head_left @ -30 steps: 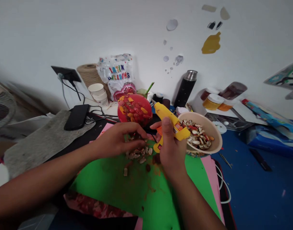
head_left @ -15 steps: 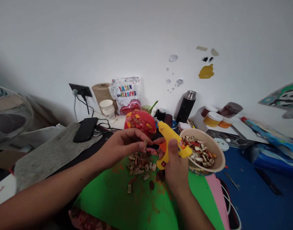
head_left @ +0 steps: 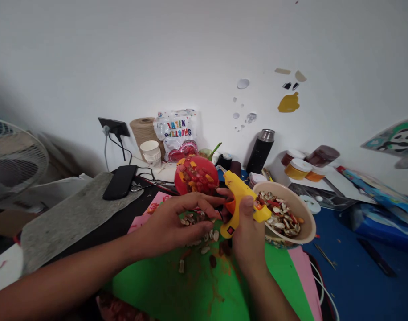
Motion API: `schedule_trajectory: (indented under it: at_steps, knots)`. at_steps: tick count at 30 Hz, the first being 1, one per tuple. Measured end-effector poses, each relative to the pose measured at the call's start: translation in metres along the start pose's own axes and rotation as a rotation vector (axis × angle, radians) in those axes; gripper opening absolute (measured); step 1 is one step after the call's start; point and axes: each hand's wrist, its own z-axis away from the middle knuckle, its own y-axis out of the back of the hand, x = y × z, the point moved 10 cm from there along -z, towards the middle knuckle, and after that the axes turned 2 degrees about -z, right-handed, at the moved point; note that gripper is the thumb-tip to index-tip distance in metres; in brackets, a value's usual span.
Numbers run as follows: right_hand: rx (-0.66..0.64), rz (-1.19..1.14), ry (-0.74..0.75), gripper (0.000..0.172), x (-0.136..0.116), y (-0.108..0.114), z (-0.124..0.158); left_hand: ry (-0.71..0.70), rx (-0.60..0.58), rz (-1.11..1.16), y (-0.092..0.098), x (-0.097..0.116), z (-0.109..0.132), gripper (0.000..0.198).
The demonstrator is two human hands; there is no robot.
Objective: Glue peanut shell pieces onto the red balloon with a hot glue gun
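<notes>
2 hands: I see both in my head view, above a green sheet (head_left: 190, 296).
Right hand (head_left: 249, 243): its grip is wrapped around a yellow glue gun (head_left: 239, 194), front end tilted upward.
Left hand (head_left: 175, 225): fingers and thumb narrow; I cannot tell whether this grip pinches anything.
Shell pieces (head_left: 206, 238): loose on the sheet, partly hidden from me by the left hand.
Glue gun: near the red ball (head_left: 197, 174), which carries orange and reddish bits.
Beige bowl (head_left: 306, 211): just right of the gun, holding more shells.
</notes>
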Motion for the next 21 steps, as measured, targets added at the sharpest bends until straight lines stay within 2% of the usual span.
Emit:
schedule_trajectory:
  at_steps: [4, 9, 13, 21]
  knots:
    - [0.010, 0.008, -0.010, 0.077, 0.003, 0.001, 0.001, 0.055, 0.000, 0.068, -0.004, -0.009, 0.002, 0.012]
    - [0.096, 0.102, 0.066, 0.080, -0.022, 0.010, -0.002, 0.236, -0.096, 0.305, -0.030, -0.033, 0.010, 0.016]
    - [0.040, 0.161, 0.041, 0.085, -0.030, 0.005, -0.006, 0.200, -0.140, 0.346, -0.039, -0.028, 0.011, 0.009]
    - [0.061, 0.203, 0.035, 0.090, -0.024, 0.011, -0.010, 0.194, -0.280, 0.173, -0.035, -0.017, 0.008, 0.010]
